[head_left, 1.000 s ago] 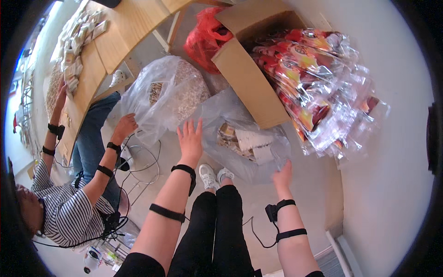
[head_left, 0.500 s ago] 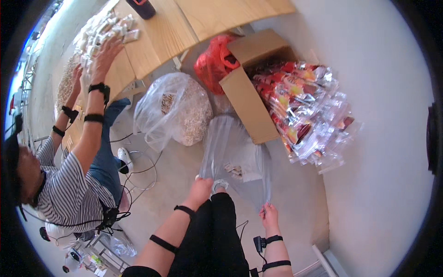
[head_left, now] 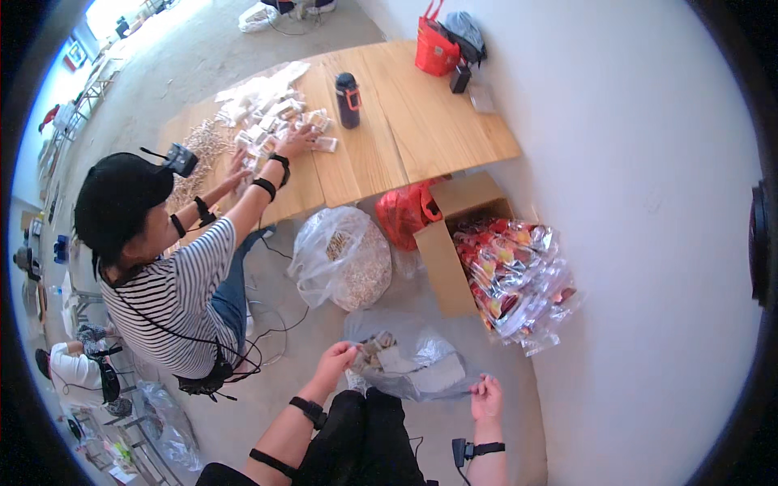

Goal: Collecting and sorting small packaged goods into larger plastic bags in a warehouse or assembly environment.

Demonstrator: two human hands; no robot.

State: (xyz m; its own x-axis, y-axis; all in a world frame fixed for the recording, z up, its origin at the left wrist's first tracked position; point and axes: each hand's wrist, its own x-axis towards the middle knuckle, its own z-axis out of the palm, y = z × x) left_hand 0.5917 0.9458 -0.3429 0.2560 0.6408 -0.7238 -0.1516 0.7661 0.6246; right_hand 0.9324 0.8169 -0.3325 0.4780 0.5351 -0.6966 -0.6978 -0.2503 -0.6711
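Plastic bag point(head_left: 433, 350) spreads between the left hand point(head_left: 336, 358) and right hand point(head_left: 486, 397), each pinching its edge between closed fingers; a cardboard box point(head_left: 450, 279) stands beyond.

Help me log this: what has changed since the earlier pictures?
The left hand, open a second ago, now grips the clear bag by its left edge; with the right hand on its right edge, it's been drawn toward the wearer. A co-worker's nearer hand moved from beside the stuffed bag to the packets. The carton and red bag stayed.
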